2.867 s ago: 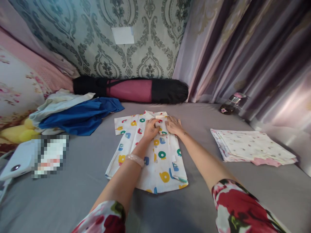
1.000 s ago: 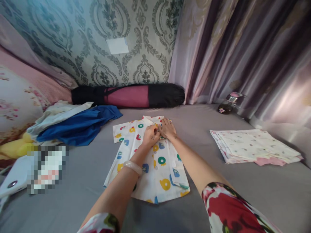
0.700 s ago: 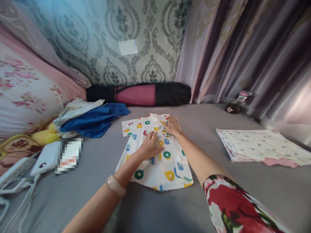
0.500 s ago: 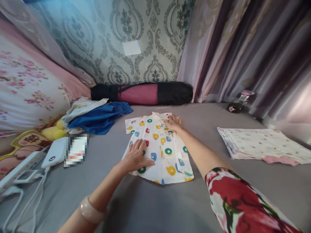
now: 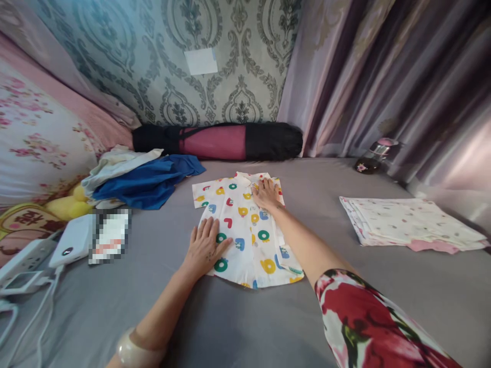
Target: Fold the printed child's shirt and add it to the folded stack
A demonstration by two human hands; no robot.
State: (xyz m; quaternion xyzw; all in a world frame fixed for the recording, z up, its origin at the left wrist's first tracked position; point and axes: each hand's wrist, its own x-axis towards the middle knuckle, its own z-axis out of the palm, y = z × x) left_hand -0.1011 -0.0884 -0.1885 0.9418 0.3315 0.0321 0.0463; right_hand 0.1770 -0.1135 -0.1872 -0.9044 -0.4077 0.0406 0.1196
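Observation:
A small white child's shirt [image 5: 245, 232] with coloured shapes lies flat on the grey bed sheet [image 5: 245, 322]. My left hand [image 5: 205, 245] rests flat with fingers spread on the shirt's lower left part. At the collar end, my right hand [image 5: 266, 194] lies flat with its fingers stretched out. Neither hand holds anything.
A blue garment [image 5: 148, 181] and pale clothes are piled at the left by a floral pillow [image 5: 34, 148]. A black and pink rolled bag [image 5: 218, 140] lies along the wall. Folded patterned cloths [image 5: 410, 225] sit at the right, near a small jar [image 5: 370, 158]. A power strip and charger [image 5: 46, 250] lie at the left.
Both hands were together at the collar. My left hand has slid down and left to the shirt's lower left side and flattened. My right hand stays near the collar.

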